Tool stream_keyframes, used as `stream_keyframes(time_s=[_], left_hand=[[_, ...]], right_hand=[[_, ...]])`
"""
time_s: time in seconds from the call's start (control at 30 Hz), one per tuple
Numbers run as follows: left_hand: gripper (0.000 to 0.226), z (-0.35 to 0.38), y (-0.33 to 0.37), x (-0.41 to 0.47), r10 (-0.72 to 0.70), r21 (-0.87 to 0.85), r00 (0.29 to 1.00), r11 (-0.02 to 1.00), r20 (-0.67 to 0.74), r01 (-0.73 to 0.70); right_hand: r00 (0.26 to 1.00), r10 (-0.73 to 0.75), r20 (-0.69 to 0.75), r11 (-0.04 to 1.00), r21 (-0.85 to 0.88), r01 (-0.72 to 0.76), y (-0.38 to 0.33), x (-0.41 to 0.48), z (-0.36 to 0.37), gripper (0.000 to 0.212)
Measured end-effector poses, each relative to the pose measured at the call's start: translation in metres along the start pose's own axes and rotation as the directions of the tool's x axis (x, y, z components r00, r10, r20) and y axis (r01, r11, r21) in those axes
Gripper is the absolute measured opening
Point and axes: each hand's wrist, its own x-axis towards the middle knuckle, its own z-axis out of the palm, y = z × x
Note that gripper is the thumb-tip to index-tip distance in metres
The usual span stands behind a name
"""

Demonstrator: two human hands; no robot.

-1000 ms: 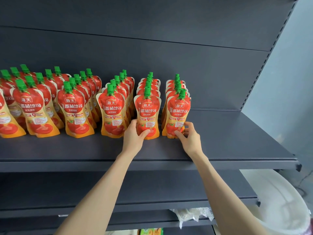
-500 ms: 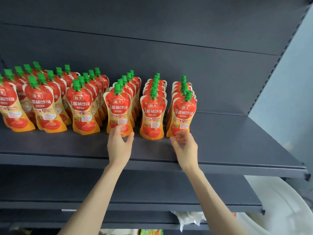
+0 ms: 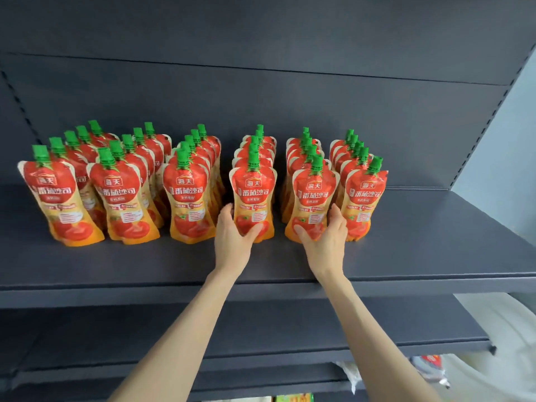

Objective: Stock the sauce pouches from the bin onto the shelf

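While the left hand (image 3: pixel 232 237) curls round the base of one red-and-orange, green-capped plastic sauce pouch (image 3: pixel 253 190), the right hand (image 3: pixel 326 242) grips the neighbouring pouch (image 3: pixel 314 195) likewise; both stand upright, fronting rows on the dark grey metal shelf (image 3: pixel 420 250), white bin (image 3: pixel 510 343) below right.

Sauce pouches (image 3: pixel 188 198), front row of six on the shelf (image 3: pixel 435 248): each face carries the brand 海天 in white on red near the top, and under it 番茄沙司 in large white characters. Sharpest on the fourth pouch (image 3: pixel 253 192) and the fifth pouch (image 3: pixel 314 195), counted from the left; blurred but legible on the others. Smaller lines and the white panels lower down on every pouch are too blurred to read
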Motion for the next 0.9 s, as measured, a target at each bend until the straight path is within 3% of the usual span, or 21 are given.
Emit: stream_keyframes(time_s=[0.33,0.63,0.9], left_hand=[[0.045,-0.006,-0.012,0.013,0.008,-0.142,0.983,0.990,0.184,0.019],[0.046,-0.004,-0.016,0.013,-0.010,-0.169,0.980,0.985,0.197,0.044],[0.058,-0.005,-0.014,0.010,-0.050,-0.092,0.982,0.993,0.183,0.068]], right_hand=[[0.998,0.064,0.009,0.989,-0.135,-0.062,0.004,0.004,0.008,0.075],[0.998,0.064,0.027,0.989,-0.133,-0.060,0.008,0.007,0.008,0.075],[0.997,0.068,0.026,0.990,-0.127,-0.064,0.007,0.002,0.005,0.078]])
